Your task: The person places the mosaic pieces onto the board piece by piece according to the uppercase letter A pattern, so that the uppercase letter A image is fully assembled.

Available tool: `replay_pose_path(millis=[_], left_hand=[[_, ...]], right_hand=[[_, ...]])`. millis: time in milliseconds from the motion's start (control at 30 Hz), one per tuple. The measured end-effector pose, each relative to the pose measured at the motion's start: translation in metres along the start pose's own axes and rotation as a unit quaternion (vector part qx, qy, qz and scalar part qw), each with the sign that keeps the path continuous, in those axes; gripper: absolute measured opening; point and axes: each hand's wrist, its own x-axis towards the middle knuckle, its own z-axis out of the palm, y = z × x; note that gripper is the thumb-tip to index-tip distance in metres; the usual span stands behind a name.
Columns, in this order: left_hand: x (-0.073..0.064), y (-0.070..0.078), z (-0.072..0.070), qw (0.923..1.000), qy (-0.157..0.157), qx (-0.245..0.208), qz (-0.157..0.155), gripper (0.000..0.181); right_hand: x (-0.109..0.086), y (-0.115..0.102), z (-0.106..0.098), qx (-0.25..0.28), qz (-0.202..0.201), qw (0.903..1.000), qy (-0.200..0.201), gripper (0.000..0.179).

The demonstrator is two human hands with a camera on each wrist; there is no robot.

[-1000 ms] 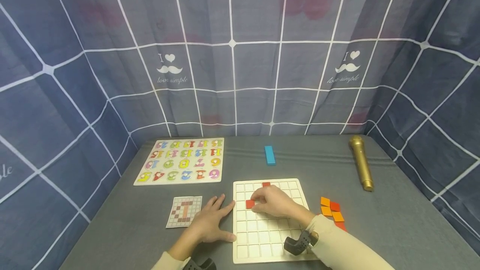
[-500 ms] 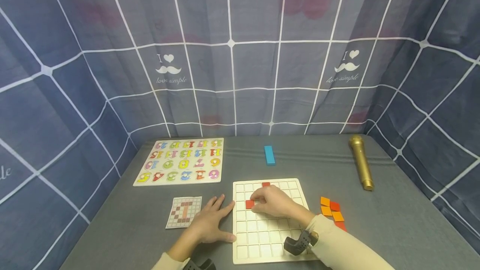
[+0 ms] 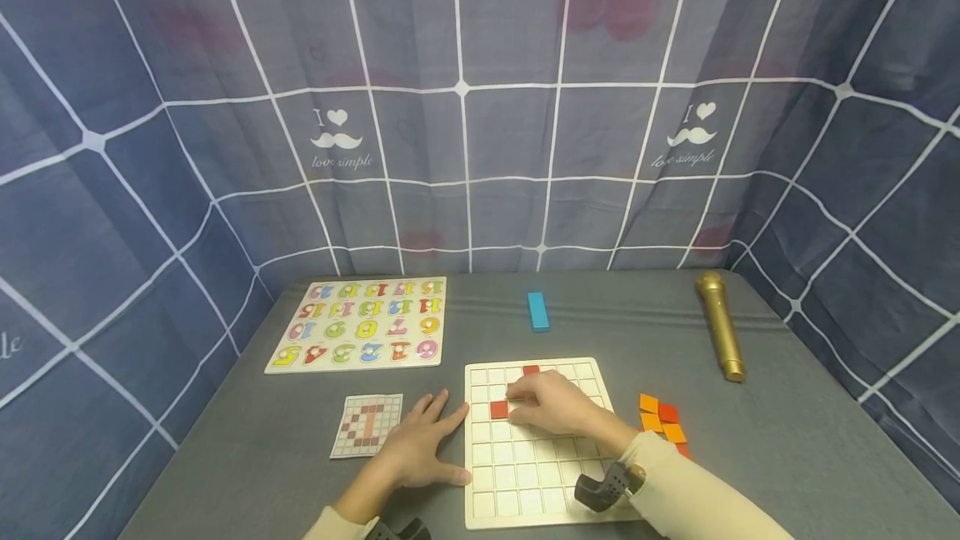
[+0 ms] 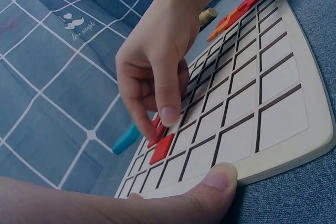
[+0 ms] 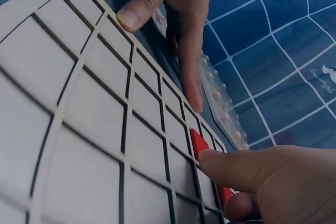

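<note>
In the head view a white grid board (image 3: 528,486) lies in front of me. A red square tile (image 3: 498,410) sits in a cell near its left side. Another red tile (image 3: 531,370) shows at the far edge. Just right of the first tile is my right hand (image 3: 551,404), thumb and bent index finger apart; the left wrist view shows the near red tile (image 4: 161,149) below their tips, with more red behind. My left hand (image 3: 422,450) lies spread at the board's left edge, its thumb touching the rim.
A small pattern card (image 3: 366,425) lies left of my left hand. Orange and red tiles (image 3: 651,422) are grouped right of the board. Farther back are a number puzzle (image 3: 356,323), a blue block (image 3: 537,312) and a gold microphone-shaped object (image 3: 722,327).
My right hand has shifted slightly right, away from the red tile on the left side, which stays in its cell. The left hand keeps its place on the board's edge.
</note>
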Motion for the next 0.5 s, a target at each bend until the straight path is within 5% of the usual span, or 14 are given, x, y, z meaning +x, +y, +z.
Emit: replay_pose_path(millis=[500], left_hand=[[-0.001, 0.000, -0.001, 1.0000, -0.001, -0.006, 0.007, 0.097]], right_hand=[[-0.058, 0.045, -0.048, 0.050, 0.072, 0.9949, 0.050, 0.036]])
